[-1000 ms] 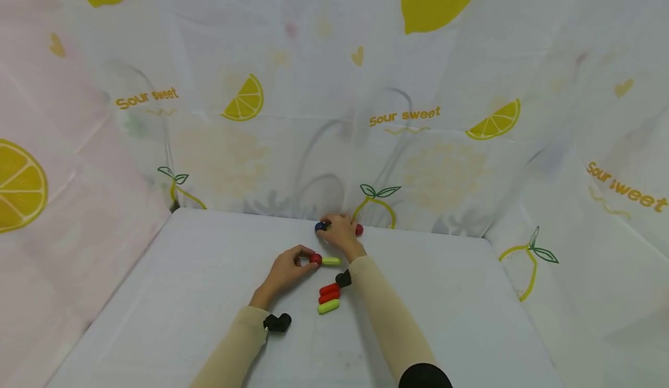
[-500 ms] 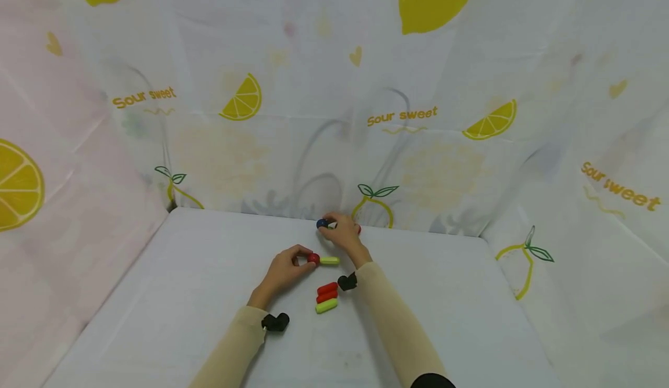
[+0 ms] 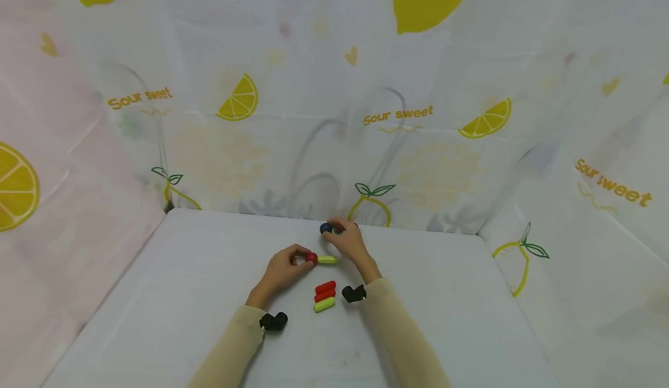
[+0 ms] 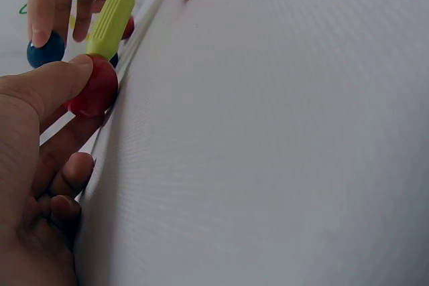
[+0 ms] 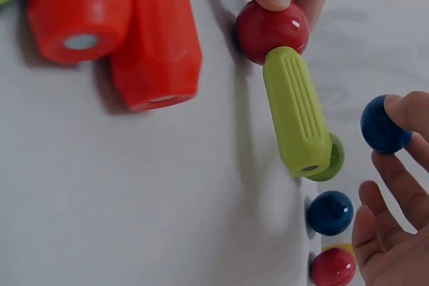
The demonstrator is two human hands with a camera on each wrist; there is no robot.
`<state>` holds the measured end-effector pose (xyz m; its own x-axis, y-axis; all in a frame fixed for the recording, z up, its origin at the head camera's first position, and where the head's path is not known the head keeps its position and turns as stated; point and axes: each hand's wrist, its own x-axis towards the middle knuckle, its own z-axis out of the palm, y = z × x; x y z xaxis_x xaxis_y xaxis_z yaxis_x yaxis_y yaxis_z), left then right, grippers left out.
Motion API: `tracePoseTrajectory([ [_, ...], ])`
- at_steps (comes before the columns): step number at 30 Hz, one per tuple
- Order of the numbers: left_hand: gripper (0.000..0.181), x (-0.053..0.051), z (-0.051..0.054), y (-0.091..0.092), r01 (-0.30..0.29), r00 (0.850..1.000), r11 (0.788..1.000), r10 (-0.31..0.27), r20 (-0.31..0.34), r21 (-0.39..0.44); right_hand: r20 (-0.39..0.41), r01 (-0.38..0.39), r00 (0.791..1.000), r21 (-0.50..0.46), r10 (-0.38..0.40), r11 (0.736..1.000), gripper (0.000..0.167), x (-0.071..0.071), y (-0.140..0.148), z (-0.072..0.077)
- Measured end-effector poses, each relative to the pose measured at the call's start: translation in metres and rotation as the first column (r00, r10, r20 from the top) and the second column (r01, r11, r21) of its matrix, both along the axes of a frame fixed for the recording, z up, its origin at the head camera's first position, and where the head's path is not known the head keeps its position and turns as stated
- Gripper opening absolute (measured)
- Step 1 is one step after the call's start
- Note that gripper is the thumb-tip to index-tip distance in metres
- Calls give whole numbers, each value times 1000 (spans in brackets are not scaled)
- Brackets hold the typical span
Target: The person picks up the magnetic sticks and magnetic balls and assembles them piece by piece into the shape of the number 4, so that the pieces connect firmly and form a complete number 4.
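My left hand (image 3: 282, 269) pinches a red ball (image 5: 268, 28) between thumb and fingers. A yellow-green magnetic rod (image 5: 295, 108) is joined to that ball and points to the right in the head view. Farther back, my right hand (image 3: 352, 243) pinches a dark blue ball (image 5: 382, 125) between thumb and fingertip, the other fingers loosely bent. In the right wrist view this blue ball is apart from the rod's free end, which shows a metal tip.
Near the table's back edge are a green ball (image 5: 332, 159), a second blue ball (image 5: 330, 213) and a red ball (image 5: 332, 266). Two red rods (image 3: 325, 291) and another yellow-green rod (image 3: 324, 304) lie side by side in front of the hands. A lemon-print cloth (image 3: 292, 161) hangs behind.
My right hand has drawn back from the table's far edge, toward me and slightly right, with the blue ball pinched. My left hand keeps its hold on the red ball almost unmoved.
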<state>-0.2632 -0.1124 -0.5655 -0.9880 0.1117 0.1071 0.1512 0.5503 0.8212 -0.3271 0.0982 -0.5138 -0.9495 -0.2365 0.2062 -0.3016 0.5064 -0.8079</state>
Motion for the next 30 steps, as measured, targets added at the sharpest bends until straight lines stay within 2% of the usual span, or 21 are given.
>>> tracePoseTrajectory([
  [7, 26, 0, 2, 0, -3, 1000, 1000, 3, -7, -3, -13, -3, 1000, -68, 2, 998, 34, 18, 12, -5],
  [15, 26, 0, 1, 2, 8, 1000, 1000, -8, -12, -4, 33, 26, 999, -124, -22, 992, 37, 37, 29, -22],
  [22, 27, 1, 4, 2, -2, 1000, 1000, 2, -4, -16, 62, 60, 997, -188, -49, 980, 34, 45, 39, -30],
  [30, 26, 2, 3, 2, -1, 1000, 1000, 1, -10, -10, 91, 71, 994, -174, -56, 982, 34, 53, 46, -35],
])
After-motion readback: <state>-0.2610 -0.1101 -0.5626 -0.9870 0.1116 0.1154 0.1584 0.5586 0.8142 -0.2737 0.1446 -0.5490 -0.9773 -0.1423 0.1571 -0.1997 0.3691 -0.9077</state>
